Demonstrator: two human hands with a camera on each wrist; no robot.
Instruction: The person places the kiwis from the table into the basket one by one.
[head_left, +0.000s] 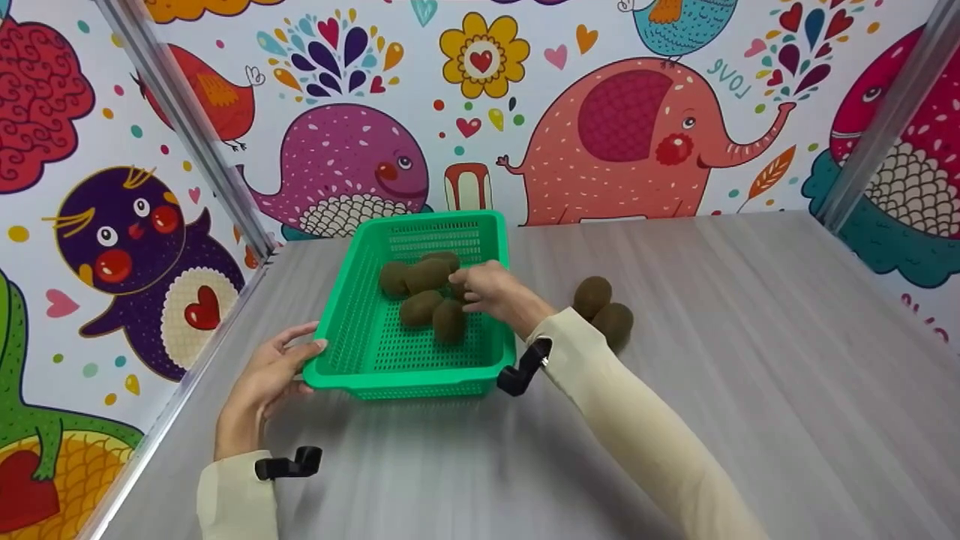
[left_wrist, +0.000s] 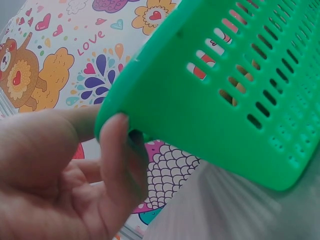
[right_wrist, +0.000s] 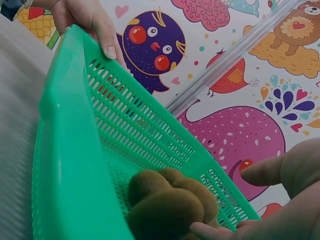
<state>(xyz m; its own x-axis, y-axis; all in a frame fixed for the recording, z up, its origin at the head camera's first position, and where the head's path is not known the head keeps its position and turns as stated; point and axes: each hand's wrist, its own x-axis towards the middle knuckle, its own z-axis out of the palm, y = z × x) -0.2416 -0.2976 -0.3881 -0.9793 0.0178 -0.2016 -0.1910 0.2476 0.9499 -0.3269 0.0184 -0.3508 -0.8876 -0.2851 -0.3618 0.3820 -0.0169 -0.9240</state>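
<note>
A green plastic basket (head_left: 405, 380) with slotted walls stands on the table, several brown kiwis (head_left: 421, 309) lying together inside it. My left hand (head_left: 274, 367) grips the basket's near left corner, thumb on the rim and fingers below it. Over the basket's right side is my right hand (head_left: 495, 289), close above the kiwis. In the right wrist view its thumb and fingers (right_wrist: 215, 232) stand apart, the fingertips at a kiwi (right_wrist: 167, 212). One kiwi is partly hidden beneath this hand. Two more kiwis (head_left: 613, 326) touch each other on the table, right of the basket.
The grey wood-grain table (head_left: 750, 360) reaches back to a wall (head_left: 480, 142) printed with cartoon animals. Metal posts (head_left: 191, 127) stand at the left and right corners. Each wrist carries a black camera mount (head_left: 525, 367).
</note>
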